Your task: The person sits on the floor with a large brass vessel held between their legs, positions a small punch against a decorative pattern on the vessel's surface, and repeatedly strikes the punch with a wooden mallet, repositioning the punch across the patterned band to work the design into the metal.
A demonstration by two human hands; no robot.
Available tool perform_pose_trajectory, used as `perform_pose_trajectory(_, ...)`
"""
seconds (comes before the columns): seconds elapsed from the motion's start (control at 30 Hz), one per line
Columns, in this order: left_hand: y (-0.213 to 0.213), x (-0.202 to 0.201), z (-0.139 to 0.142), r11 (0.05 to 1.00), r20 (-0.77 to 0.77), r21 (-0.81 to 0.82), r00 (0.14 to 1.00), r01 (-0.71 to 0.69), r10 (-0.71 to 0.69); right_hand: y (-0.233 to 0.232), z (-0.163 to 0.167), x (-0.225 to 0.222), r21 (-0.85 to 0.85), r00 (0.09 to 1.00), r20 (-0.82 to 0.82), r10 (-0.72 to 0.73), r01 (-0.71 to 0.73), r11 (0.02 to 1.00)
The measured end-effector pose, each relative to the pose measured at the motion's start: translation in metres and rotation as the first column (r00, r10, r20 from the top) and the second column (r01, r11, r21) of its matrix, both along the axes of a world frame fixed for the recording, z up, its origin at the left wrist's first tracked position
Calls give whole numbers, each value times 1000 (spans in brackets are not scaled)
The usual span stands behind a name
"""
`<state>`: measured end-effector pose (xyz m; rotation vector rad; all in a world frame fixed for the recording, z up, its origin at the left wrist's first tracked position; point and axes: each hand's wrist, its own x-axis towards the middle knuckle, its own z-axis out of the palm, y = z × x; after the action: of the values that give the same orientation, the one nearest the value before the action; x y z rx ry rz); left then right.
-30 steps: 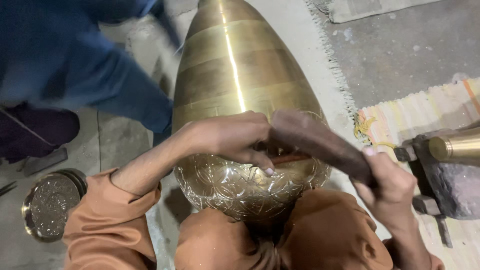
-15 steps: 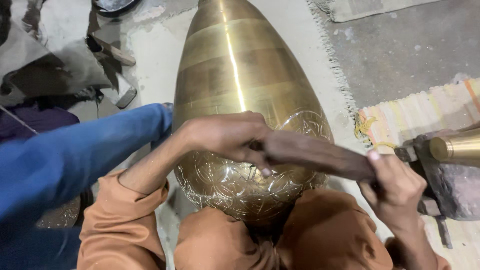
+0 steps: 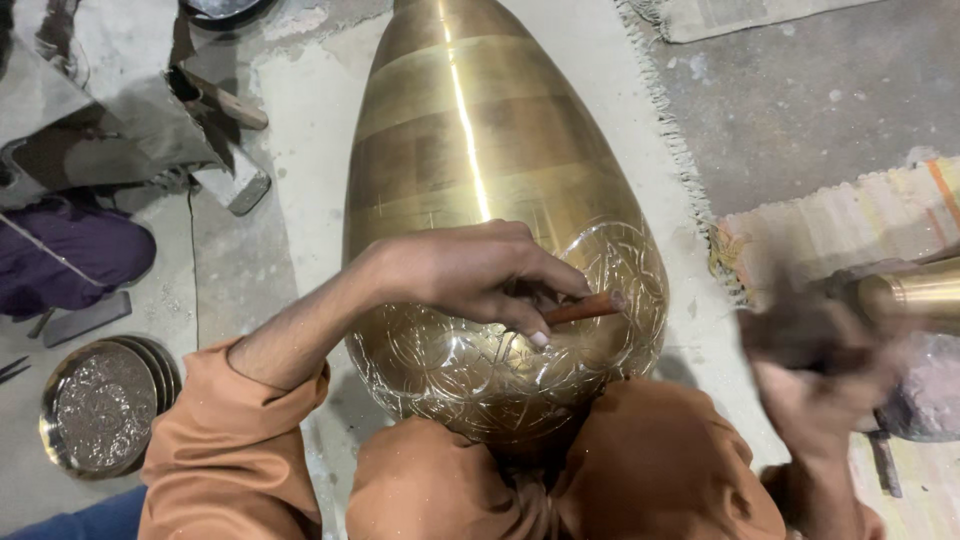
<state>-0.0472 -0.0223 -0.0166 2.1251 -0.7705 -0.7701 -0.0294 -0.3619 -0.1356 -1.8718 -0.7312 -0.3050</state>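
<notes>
Orange-clad knees at 6 o'clock brace my big brass vessel (image 3: 480, 200), which lies lengthwise toward 12. My left hand (image 3: 470, 272) rests on its engraved lower band, fingers pinched shut around 1 reddish chisel (image 3: 582, 307) whose tip touches the metal. My right hand (image 3: 815, 390), at 4 o'clock and well apart, is blurred, fisted on a dark mallet (image 3: 800, 325). Round embossed plates (image 3: 100, 405) lie at 8 o'clock.
</notes>
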Motion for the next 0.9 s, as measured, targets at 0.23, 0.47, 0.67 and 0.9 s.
perform_pose_trajectory(0.23,-5,3,0,999,-31,-38,999,12,-13,-6,-7,-1,-284,998,44,-38,49,958)
perform_pose_trajectory(0.47,1,-1,5,998,-42,-65,999,-8,5,-12,-23,-6,-159,995,-13,-96,93,983)
perform_pose_trajectory(0.67,4,-1,-2,978,48,-191,996,88,-81,-19,-18,5,-158,977,212,-12,47,986)
perform_pose_trajectory(0.9,4,1,-8,994,-19,-113,1000,6,-8,-27,-19,7,303,988,-141,-69,109,947)
